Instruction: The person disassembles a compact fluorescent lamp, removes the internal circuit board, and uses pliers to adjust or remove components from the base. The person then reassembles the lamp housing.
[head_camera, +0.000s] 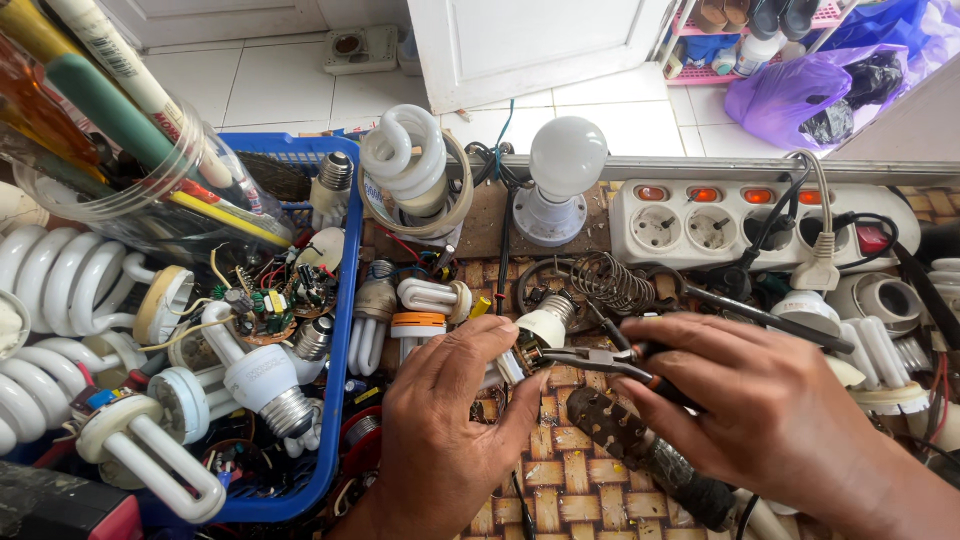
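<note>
Lamp base (540, 330), white with screw cap: being held above the woven mat (560, 480) by the left hand (450, 420), fingers closed round it. Pliers (590, 360), being gripped in the closed right hand (760, 400), are being applied to it; dismantling judged underway, unfinished. Blue basket (335, 400) of bulbs alongside.

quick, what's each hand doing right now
Left hand: closed on a small lamp base.
Right hand: closed on pliers, tips at the lamp base.

Plier tips (548, 357) hidden in lamp base (540, 330); left hand (450, 420) wrist cut off btm edge.
</note>
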